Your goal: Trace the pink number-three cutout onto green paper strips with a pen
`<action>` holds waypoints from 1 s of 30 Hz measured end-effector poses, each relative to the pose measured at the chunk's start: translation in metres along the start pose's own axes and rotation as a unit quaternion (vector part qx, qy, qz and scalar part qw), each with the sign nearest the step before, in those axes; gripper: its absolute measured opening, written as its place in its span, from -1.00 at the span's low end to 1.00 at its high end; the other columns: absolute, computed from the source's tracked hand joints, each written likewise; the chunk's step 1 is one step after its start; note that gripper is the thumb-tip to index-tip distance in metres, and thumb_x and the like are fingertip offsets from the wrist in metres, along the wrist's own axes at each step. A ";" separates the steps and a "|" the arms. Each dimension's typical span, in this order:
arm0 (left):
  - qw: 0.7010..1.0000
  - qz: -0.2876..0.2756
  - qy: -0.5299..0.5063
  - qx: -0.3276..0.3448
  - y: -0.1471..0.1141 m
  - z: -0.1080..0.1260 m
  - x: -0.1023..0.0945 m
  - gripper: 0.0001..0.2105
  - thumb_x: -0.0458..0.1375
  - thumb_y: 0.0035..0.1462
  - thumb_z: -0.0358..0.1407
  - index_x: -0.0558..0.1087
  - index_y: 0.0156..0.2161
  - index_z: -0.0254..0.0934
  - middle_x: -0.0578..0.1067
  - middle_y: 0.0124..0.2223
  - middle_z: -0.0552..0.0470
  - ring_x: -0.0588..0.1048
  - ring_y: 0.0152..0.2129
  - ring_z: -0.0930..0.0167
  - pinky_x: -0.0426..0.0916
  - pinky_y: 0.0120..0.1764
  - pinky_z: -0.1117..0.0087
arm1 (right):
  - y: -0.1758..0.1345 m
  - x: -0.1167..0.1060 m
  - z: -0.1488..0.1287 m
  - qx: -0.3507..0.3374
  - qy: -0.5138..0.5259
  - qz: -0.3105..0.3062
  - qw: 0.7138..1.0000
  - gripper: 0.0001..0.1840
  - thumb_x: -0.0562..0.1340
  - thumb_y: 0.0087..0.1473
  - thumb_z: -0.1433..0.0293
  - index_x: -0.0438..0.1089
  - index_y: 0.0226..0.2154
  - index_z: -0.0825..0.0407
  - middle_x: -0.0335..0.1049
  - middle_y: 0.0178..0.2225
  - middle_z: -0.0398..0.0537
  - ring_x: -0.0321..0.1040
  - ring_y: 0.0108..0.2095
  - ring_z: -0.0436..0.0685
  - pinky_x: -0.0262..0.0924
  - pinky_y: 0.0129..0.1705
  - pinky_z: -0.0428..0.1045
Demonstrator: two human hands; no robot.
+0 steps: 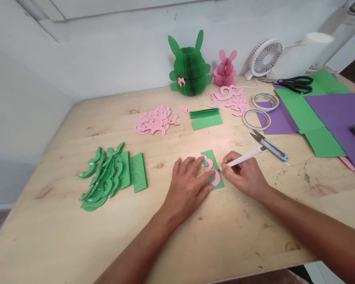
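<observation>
A small green paper rectangle (220, 183) lies on the table in front of me, with a curvy pink paper cutout (215, 180) on top of it. My left hand (189, 179) rests flat with fingers spread, its fingertips pressing the cutout down on the green paper. In my right hand (244, 173) is a white pen (245, 157), gripped near its tip, which touches the green paper close to the pink edge. Blue-handled thread snips (272, 146) lie just beyond the pen.
Green cutouts (102, 179) are piled at the left beside marked green rectangles (139, 173). Pink scraps (154, 121), a folded green paper (207, 123), tape rolls (256, 119), black scissors (297, 83) and purple sheets (339, 118) lie farther back. Paper bunnies (191, 73) and a fan (265, 58) stand by the wall.
</observation>
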State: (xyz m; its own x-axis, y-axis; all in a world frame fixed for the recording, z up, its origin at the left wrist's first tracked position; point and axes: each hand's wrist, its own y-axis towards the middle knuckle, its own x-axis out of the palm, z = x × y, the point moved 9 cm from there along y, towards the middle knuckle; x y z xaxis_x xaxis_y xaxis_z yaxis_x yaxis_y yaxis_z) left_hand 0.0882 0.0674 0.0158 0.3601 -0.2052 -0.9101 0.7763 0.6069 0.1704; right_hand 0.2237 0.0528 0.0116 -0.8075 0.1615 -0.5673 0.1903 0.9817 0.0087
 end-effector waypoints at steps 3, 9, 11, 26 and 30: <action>1.000 -0.002 0.001 -0.001 0.000 -0.001 0.000 -0.78 0.08 0.20 -0.28 0.48 -0.07 -0.07 0.31 0.17 -0.07 0.22 0.05 0.13 0.04 0.11 -0.11 | 0.000 0.000 0.000 0.003 -0.003 0.002 1.000 -0.91 0.15 -0.02 0.40 0.28 -0.52 0.02 0.18 -0.65 -0.23 0.07 -0.63 -0.05 -0.04 -0.59 -0.12; 1.000 -0.003 0.001 -0.003 0.000 -0.001 0.001 -0.78 0.08 0.21 -0.27 0.47 -0.06 -0.07 0.30 0.17 -0.06 0.21 0.06 0.13 0.03 0.12 -0.11 | 0.000 0.000 0.002 0.007 -0.001 -0.002 1.000 -0.93 0.14 -0.01 0.42 0.30 -0.50 0.02 0.21 -0.62 -0.21 0.09 -0.61 -0.04 -0.02 -0.58 -0.12; 1.000 -0.005 0.001 -0.005 0.000 -0.001 0.001 -0.78 0.08 0.20 -0.28 0.47 -0.06 -0.07 0.30 0.17 -0.06 0.21 0.06 0.13 0.03 0.12 -0.11 | 0.000 0.000 0.002 0.005 -0.001 -0.001 1.000 -0.93 0.14 -0.02 0.43 0.30 -0.50 0.02 0.23 -0.61 -0.20 0.10 -0.60 -0.04 -0.01 -0.58 -0.12; 1.000 -0.002 0.004 -0.005 0.000 0.000 0.000 -0.78 0.09 0.19 -0.28 0.47 -0.07 -0.06 0.30 0.16 -0.05 0.20 0.07 0.13 0.04 0.11 -0.09 | 0.000 -0.002 -0.001 0.001 -0.019 0.007 1.000 -0.90 0.14 -0.01 0.39 0.30 -0.51 0.03 0.24 -0.62 -0.19 0.10 -0.62 -0.04 -0.01 -0.59 -0.12; 1.000 0.001 0.004 -0.004 -0.001 -0.001 0.001 -0.78 0.10 0.19 -0.28 0.47 -0.07 -0.06 0.30 0.16 -0.05 0.20 0.07 0.13 0.04 0.11 -0.09 | 0.000 -0.002 -0.001 0.002 -0.018 0.009 1.000 -0.90 0.14 0.00 0.39 0.30 -0.51 0.03 0.22 -0.64 -0.21 0.09 -0.63 -0.04 -0.02 -0.60 -0.12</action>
State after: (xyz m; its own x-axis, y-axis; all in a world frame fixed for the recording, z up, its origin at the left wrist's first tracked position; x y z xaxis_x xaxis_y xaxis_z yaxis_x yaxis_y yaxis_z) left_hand 0.0876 0.0674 0.0149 0.3571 -0.1981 -0.9128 0.7719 0.6128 0.1691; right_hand 0.2248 0.0527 0.0135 -0.7828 0.1762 -0.5968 0.2071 0.9782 0.0172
